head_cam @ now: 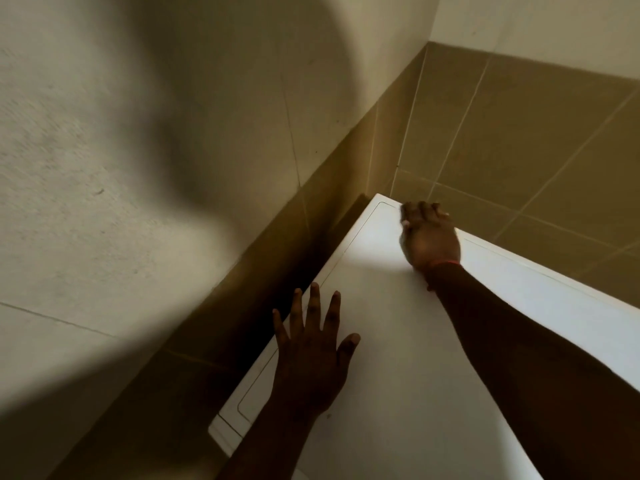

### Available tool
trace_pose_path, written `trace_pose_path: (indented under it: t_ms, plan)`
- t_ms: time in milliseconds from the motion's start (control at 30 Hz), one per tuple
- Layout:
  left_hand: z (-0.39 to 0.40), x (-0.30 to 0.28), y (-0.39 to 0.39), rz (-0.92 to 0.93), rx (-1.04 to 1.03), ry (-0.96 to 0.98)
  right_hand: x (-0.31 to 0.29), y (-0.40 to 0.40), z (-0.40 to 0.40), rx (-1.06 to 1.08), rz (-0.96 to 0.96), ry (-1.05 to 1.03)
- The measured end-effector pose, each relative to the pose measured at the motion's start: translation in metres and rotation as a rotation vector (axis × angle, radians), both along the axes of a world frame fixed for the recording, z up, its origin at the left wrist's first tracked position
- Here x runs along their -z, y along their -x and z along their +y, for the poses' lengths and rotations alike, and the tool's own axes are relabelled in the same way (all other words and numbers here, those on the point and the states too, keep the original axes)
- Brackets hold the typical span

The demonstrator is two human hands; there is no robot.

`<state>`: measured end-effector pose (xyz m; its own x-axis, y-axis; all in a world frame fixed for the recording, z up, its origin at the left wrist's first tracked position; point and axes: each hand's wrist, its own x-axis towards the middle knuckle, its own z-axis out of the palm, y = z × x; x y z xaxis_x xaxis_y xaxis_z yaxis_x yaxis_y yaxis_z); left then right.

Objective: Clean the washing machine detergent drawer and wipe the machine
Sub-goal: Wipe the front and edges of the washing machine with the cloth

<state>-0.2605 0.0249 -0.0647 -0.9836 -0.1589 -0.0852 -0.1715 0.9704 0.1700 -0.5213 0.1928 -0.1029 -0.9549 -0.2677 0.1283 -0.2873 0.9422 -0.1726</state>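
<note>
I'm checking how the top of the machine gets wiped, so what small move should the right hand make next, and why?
Probably draw the right hand back along the washing machine top toward the body. It sits at the far corner by the tiled wall, so only nearer surface is left. The left hand lies flat, bracing. Whether a cloth is under the right hand cannot be told.

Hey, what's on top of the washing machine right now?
Only two hands rest on the washing machine top. The left hand lies flat with fingers spread near the left edge; the right hand presses at the far corner. Whether a cloth sits under the right palm cannot be seen.
</note>
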Motion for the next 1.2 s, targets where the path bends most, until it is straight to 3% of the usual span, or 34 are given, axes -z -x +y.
trace_pose_path:
  t_ms: [100, 267, 367, 433, 567, 600, 700, 833, 967, 1067, 1100, 1200]
  plan:
    - [0.0, -0.002, 0.0, -0.001, -0.01, 0.003, -0.005, -0.009, 0.013, 0.302, -0.049, 0.015]
    - [0.009, -0.006, 0.0, -0.019, 0.003, 0.001, -0.01, 0.008, -0.038, -0.202, -0.012, -0.013]
    - [0.006, -0.004, -0.002, 0.006, 0.0, 0.021, -0.015, 0.022, -0.059, -0.082, -0.111, -0.009]
    - [0.001, -0.003, -0.008, 0.012, -0.019, 0.022, -0.015, 0.013, -0.072, -0.089, -0.058, -0.01]
    - [-0.01, -0.001, -0.02, -0.021, -0.043, 0.026, -0.01, -0.027, -0.079, -0.657, 0.082, 0.007]
    - [-0.012, -0.001, -0.022, -0.026, -0.053, 0.031, -0.01, -0.027, -0.076, -0.639, 0.059, 0.011]
    - [-0.019, -0.001, -0.029, -0.028, -0.082, 0.025, -0.011, -0.04, -0.074, -0.306, -0.031, 0.121]
    - [-0.023, 0.0, -0.041, -0.044, -0.099, 0.024, -0.007, -0.084, -0.085, -0.679, 0.042, 0.084]
    - [-0.025, 0.0, -0.057, -0.042, -0.124, 0.023, -0.013, -0.109, -0.09, -0.308, -0.006, 0.154]
    - [-0.03, -0.002, -0.073, -0.041, -0.131, 0.026, -0.006, -0.15, -0.101, -0.718, 0.06, 0.03]
    - [-0.033, -0.002, -0.078, -0.044, -0.137, 0.033, -0.006, -0.149, -0.1, -0.766, 0.056, 0.022]
    - [-0.04, -0.003, -0.093, -0.029, -0.174, 0.029, -0.013, -0.146, -0.098, -0.377, -0.011, 0.099]
